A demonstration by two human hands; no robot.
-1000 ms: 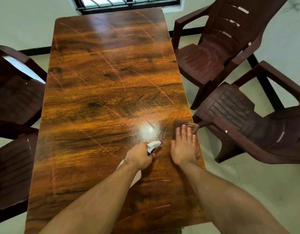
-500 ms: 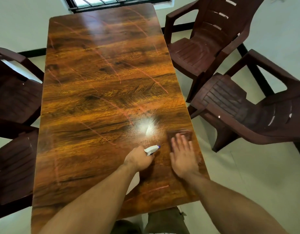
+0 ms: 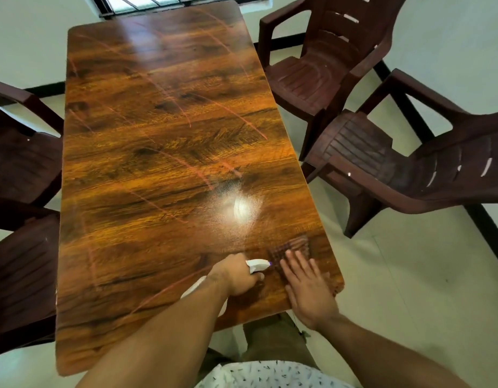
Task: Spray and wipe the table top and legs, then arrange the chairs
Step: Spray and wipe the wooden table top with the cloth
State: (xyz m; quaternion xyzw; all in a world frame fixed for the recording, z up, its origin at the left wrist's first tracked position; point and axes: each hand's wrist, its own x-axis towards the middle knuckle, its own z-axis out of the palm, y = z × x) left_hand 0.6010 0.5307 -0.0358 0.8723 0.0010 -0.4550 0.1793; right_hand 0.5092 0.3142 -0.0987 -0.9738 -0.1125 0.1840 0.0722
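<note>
Glossy wood-grain rectangular table [image 3: 158,163] fills centre frame, with its long axis running from the bottom edge up toward the barred window [image 3: 158,2] at top. The left hand [image 3: 238,277] is curled round a white spray bottle with a blue-tipped nozzle [image 3: 256,266], lower centre-right above the table top. The bottle's body slants down-left under the wrist, so its long axis runs lower left to upper right and the nozzle points right, at the cloth. The right hand [image 3: 306,289] lies flat with fingers straight, gripping nothing and pressing a brown checked cloth [image 3: 295,245] onto the table near its right edge. The cloth is blurred, so its outline is uncertain. A misted wet patch [image 3: 236,208] glares just above both hands. Four dark brown moulded plastic armchairs stand back from the table and askew: upper right [image 3: 312,74], right [image 3: 410,169], left [image 3: 18,158] and lower left [image 3: 20,275]. Judged stage: top partly wiped at the near right corner, far end still dry, legs and chairs not yet done. Risks: with the nozzle aimed at the wiping hand, a squeeze now would wet the fingers rather than the wood. The cloth is close to the rim, so an outward stroke could push it off. A flat palm gives little hold if the damp cloth bunches.
</note>
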